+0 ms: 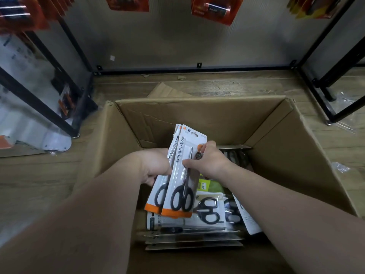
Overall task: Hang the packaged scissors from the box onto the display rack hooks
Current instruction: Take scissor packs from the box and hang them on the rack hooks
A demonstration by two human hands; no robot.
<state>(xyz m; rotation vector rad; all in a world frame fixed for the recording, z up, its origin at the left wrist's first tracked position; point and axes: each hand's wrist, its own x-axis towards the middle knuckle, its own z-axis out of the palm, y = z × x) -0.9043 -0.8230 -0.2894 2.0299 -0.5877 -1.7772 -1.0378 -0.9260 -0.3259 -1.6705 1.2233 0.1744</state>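
Wood floor (39,175), open brown cardboard box (197,101) — left grip (156,165) and right grip (209,161) pinch white-carded black scissors (180,186), half-hiding packs (209,213) beneath.

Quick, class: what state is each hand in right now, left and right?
Left hand: closed, gripping the stack of packaged scissors above the box.
Right hand: closed, pinching the front pack of that stack.

Over the open box (296,155), my left hand (156,167) and right hand (207,161) grip 2 scissors packs (177,175) together.
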